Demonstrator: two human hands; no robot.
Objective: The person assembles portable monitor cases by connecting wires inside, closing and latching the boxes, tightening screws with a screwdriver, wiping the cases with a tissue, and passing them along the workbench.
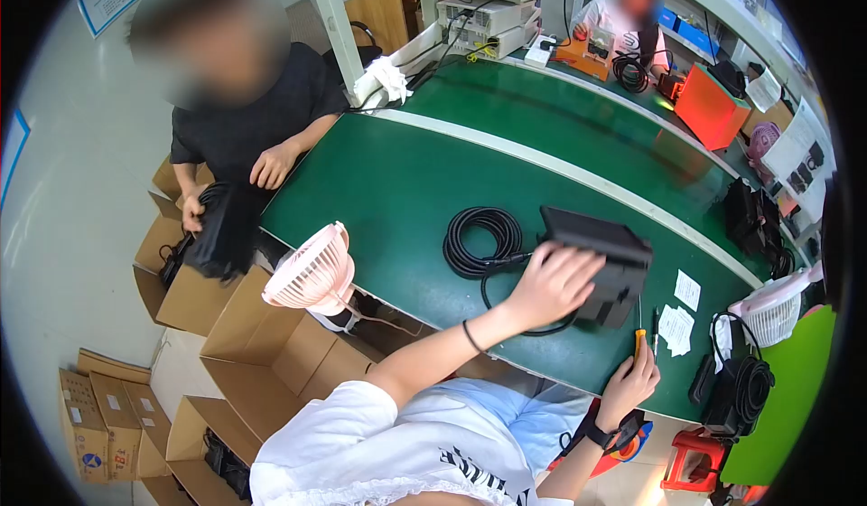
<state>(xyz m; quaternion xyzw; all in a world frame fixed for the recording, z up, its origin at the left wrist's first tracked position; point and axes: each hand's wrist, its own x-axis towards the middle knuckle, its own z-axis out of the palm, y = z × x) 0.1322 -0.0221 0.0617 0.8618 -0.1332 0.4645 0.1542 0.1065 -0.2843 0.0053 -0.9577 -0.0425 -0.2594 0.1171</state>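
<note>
A black box-shaped device (596, 235) sits tilted on the green table. My left hand (562, 280) grips its near side, fingers laid over the casing. Beside it lies a coiled black cable (483, 242), with a lead running under my left wrist towards the device. My right hand (632, 381), close to the table's near edge, has its fingers closed round the yellow handle of a screwdriver (640, 342). The screwdriver's thin shaft points away from me, alongside the device. A slim pen-like tool (657, 332) rests just right of it.
White paper slips (675, 327) lie to the right, near another cable coil (750, 388) and a white fan (775, 314). A pink fan (316, 269) stands at the left edge. Open cartons (298, 352) are below. Two other people work nearby; one holds a black device (224, 235).
</note>
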